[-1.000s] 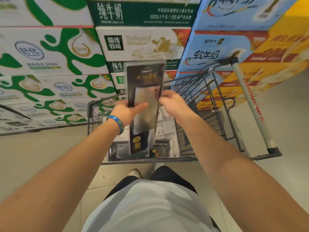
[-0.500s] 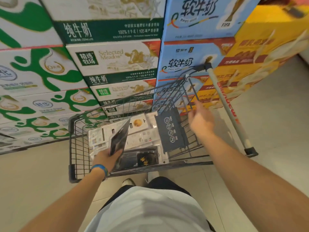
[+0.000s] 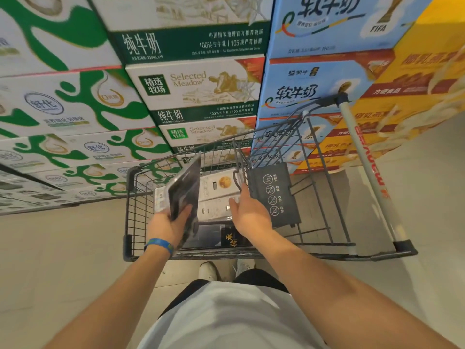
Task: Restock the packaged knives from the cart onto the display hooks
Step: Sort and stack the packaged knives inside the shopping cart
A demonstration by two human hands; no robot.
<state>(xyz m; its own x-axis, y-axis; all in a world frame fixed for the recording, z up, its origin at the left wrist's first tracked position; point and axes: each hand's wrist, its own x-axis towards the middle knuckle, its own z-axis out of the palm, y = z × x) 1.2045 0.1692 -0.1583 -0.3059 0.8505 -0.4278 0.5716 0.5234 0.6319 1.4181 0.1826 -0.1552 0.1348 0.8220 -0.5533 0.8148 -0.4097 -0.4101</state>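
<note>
knife pack (image 3: 185,190) sits in left hand (image 3: 167,226), fingers wrapped round its lower end, tilted up above the cart (image 3: 139,210); right hand (image 3: 249,215) hangs over the white packs (image 3: 219,187) inside it, fingers loose and straight, gripping nothing. pack looks like light, stiff card-and-blister, slick on the face and probably weighted toward the blade, so my guess is it wants a pinch on the flat card edges near the top, where a hang hole would be, not on the blister. display hooks are out of view; more stock, incl. a dark pack (image 3: 232,239), lies in the cart.
</note>
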